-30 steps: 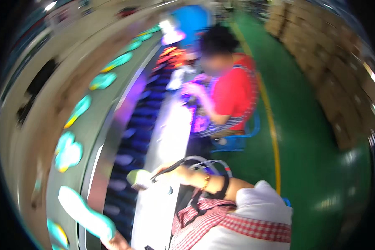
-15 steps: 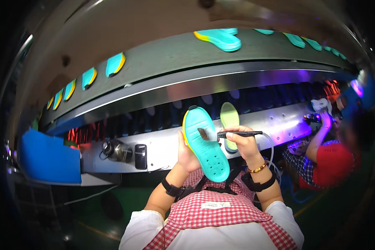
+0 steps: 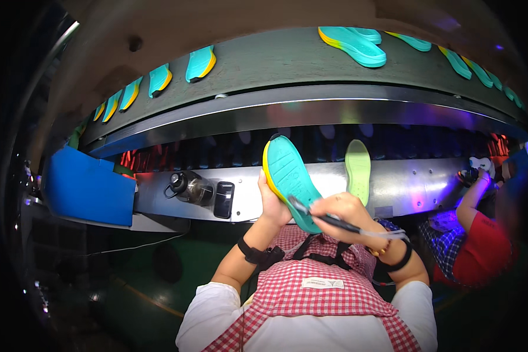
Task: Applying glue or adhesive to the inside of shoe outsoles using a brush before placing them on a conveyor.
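Observation:
My left hand (image 3: 273, 202) grips a turquoise shoe sole (image 3: 288, 170) by its yellow left edge. The sole is held up and tilted, its hollow inner face toward me and a black tip at the far end. In my right hand (image 3: 346, 212) is a black-handled brush (image 3: 337, 223) with a clear tube running from its back end. Its blurred head lies over the lower left part of the sole's inner face. The fingers of my right hand are closed round the handle and cover part of the sole's near end.
A pale green sole (image 3: 358, 171) lies on the metal ledge (image 3: 399, 176). To the left stand a bottle (image 3: 192, 189), a black phone (image 3: 224, 199) and a blue panel (image 3: 89, 186). Several turquoise soles (image 3: 200, 63) lie on the dark belt (image 3: 264, 64) beyond. A co-worker (image 3: 478, 240) works at the right.
The brush has moved from the middle of the sole toward its near end, and my right hand has turned with it. The whole view has shifted, so the surroundings sit farther right.

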Demonstrator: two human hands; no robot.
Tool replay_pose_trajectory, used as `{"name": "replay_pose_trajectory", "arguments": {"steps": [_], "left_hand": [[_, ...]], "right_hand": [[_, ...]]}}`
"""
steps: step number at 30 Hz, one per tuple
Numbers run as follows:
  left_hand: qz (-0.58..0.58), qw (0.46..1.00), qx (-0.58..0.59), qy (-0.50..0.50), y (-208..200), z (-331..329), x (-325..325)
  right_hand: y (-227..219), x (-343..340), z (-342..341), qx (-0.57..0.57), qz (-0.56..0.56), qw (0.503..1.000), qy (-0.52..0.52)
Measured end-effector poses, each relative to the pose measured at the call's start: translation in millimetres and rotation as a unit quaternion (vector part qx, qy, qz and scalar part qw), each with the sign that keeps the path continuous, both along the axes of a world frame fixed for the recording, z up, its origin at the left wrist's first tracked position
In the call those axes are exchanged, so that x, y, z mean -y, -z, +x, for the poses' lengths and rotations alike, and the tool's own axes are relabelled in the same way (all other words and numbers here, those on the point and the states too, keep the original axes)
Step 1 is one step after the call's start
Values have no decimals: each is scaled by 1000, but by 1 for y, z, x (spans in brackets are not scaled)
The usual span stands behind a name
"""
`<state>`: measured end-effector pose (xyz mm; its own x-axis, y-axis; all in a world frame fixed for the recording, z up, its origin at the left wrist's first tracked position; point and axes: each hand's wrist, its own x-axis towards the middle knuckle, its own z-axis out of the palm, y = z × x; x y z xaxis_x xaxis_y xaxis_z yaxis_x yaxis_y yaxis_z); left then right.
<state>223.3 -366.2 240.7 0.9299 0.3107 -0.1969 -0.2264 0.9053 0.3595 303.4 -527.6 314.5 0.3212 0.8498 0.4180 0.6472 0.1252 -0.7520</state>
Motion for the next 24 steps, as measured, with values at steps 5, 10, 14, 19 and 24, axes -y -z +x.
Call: {"name": "replay_pose_trajectory", "arguments": {"steps": [5,10,14,19,24], "left_hand": [[37,997,23,67,-11,-6,-1],[-44,992,50,103,-34,13,26],[1,980,132,149,-28,12,17],[29,993,89,73,-41,18,15],[36,995,86,-40,-50,18,5]], "right_hand": [[-23,22,12,-175,-47,982,-60],[-10,-9,36,-156,86,983,43],[-31,4,12,-174,50,975,-133],[-26,9,28,-145,36,988,-23],[-32,19,22,-146,61,984,-78]]}}
